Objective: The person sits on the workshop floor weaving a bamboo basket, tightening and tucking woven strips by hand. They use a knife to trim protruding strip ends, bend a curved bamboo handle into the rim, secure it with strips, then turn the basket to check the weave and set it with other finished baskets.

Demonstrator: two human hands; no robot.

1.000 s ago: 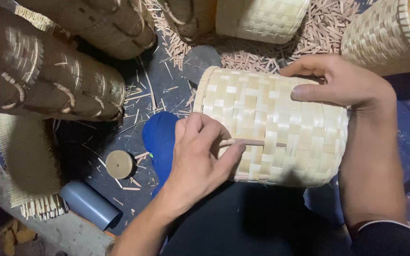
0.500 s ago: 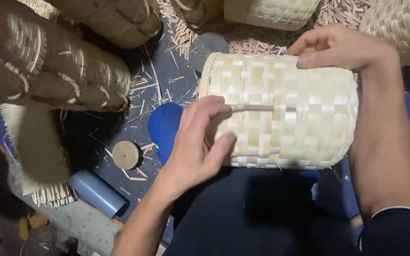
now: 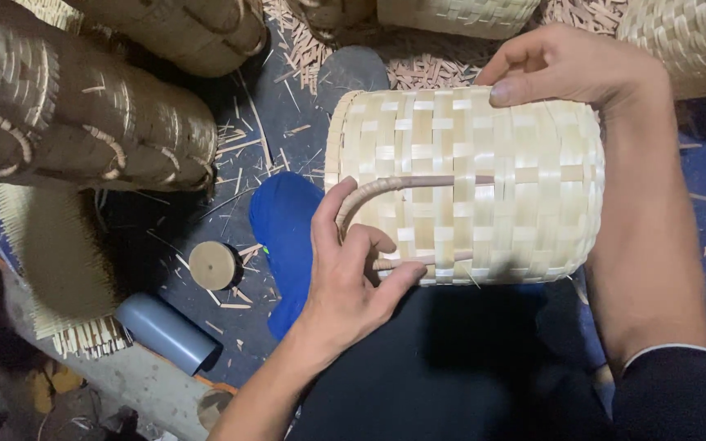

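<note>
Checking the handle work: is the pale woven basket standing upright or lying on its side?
On its side: the woven basket has its rim facing left, steadied by both hands.

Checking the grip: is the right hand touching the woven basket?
Touching. The head view shows the right hand draped over the far side of the woven basket, thumb pressed flat on the weave.

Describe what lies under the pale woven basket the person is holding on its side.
Beneath the woven basket a blue cloth and dark fabric show at its edges. The left hand and right hand steady it. The rest underneath is covered.
</note>
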